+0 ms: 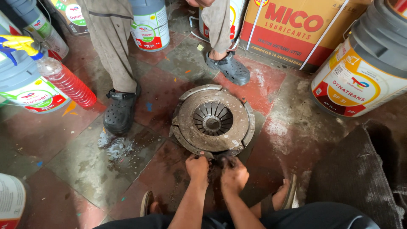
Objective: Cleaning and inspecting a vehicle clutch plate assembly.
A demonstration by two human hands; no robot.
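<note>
A round, rusty clutch pressure plate (213, 120) lies flat on the tiled floor (72, 165), fingers of its diaphragm spring fanning round the centre hole. The person crouches w/ both hands at its near rim. Left hand (197, 166) is clenched around smth small & dark at the plate's edge; can't tell what, too grimy. Right hand (234, 173) is also closed into a fist just beside it, knuckles up, pressed at the same spot on the rim; whether it grips a tool or the plate itself I can't tell. Both hands nearly touch each other. The person's feet in sandals (290, 193) sit either side of the forearms.

Across the plate stands another person, dirty trousers, dark clogs: one clog (120, 111) left of the plate, the other (232, 68) beyond it. A bottle of red liquid (68, 82) w/ a yellow-blue nozzle leans at far left, next to a grey-lidded oil bucket (25, 85). Another big lubricant bucket (366, 63) tilts at right, a cardboard lubricant box (296, 29) behind it. White powdery spill (116, 146) on the floor near the left clog. Dark mat (360, 178) at right.
</note>
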